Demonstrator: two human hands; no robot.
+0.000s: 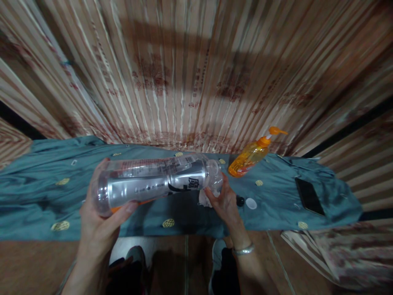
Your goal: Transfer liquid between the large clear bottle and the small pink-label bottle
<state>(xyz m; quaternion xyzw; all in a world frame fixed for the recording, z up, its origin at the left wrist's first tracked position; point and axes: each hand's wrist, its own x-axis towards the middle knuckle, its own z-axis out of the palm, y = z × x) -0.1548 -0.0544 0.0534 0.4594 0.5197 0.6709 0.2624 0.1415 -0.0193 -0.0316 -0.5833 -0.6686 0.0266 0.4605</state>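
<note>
A large clear bottle with a silver label (153, 182) lies sideways in the air above the cloth-covered table. My left hand (102, 209) is wrapped round its base end at the left. At the other end, my right hand (223, 198) grips the clear neck, fingers and thumb on either side. A crumpled pale piece (204, 199) shows just below the neck, beside my right hand; what it is I cannot tell. To the right of that hand are a small black object (240, 200) and a white round disc (251, 203).
The table has a teal cloth (147, 221) with yellow patterns. A pump bottle of orange liquid (248, 159) stands tilted in view at the back right. A dark phone (309, 196) lies farther right. Striped curtains (184, 82) hang behind.
</note>
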